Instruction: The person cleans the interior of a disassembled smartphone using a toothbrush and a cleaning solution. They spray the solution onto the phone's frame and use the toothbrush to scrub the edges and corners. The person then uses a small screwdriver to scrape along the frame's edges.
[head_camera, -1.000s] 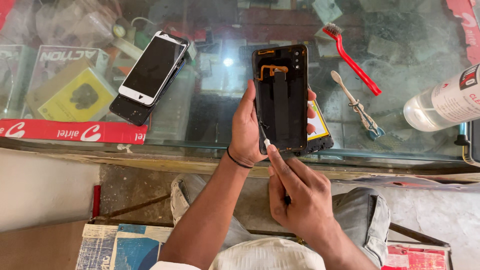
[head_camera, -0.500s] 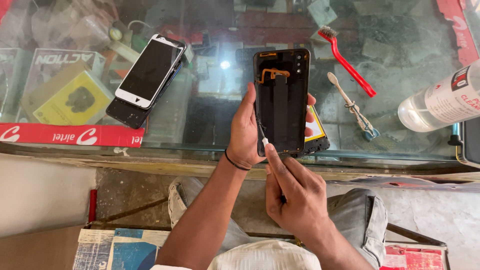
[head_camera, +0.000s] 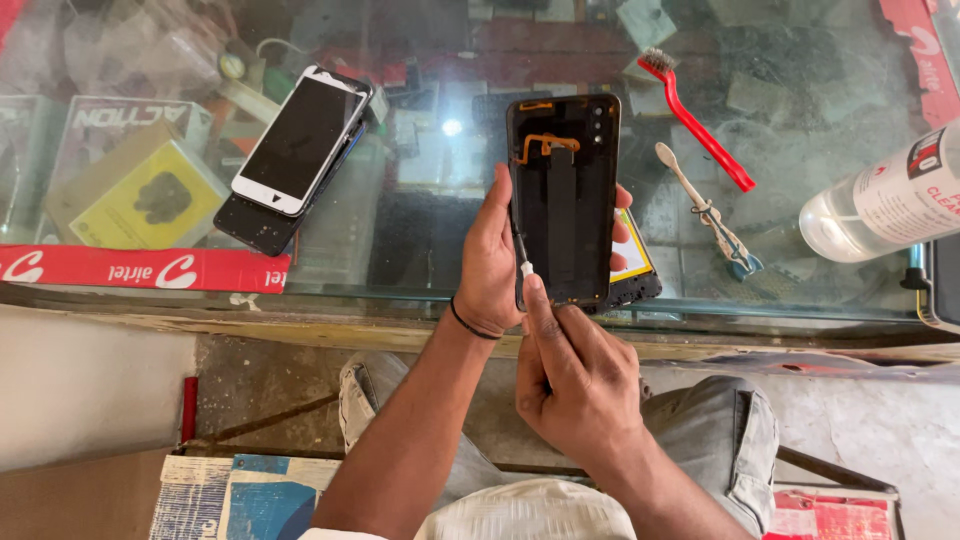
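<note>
A thin white-tipped tool (head_camera: 522, 262) is being pinched in the right hand (head_camera: 575, 375) against the edge of an opened black phone (head_camera: 562, 195), which is being gripped upright by the left hand (head_camera: 490, 262) above the glass desk (head_camera: 420, 230). Farther off, a red brush (head_camera: 700, 120) is lying on the glass.

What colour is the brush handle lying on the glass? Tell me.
Red, clearest in the head view: brush.
</note>
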